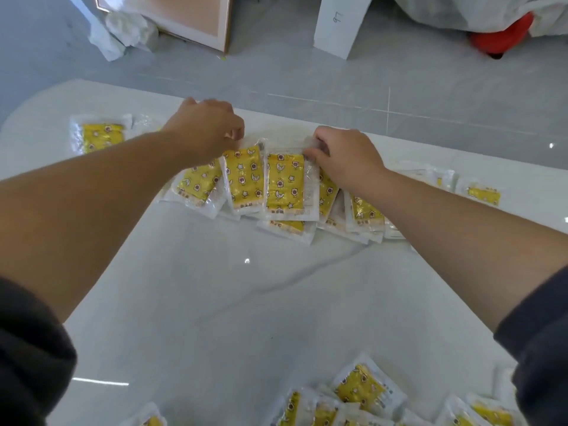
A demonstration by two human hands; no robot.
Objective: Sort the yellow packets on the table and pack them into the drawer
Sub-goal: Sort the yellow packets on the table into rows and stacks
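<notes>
the left hand (206, 127) and the right hand (344, 158) both reach to the far middle of the white table (215, 302), where a row of yellow packets (199, 182) lies overlapped like tiles. the left hand's fingers are curled and seem to pinch the clear top edge of the first packet (244, 176). the right hand's thumb and curled fingers pinch the clear right edge of the second packet (284, 182), just beside the first. more lie apart: a lone packet (101, 136) far left, another far right, and a loose heap (362, 388) at the near right. no drawer is in view.

the risk, i judge, is the slick wrap. a pull on one thin edge could drag the overlapping neighbours and skew the row, or the edge could slip free. the heap lies just by the right sleeve (541, 339), so a drawn-back arm could scatter it.
</notes>
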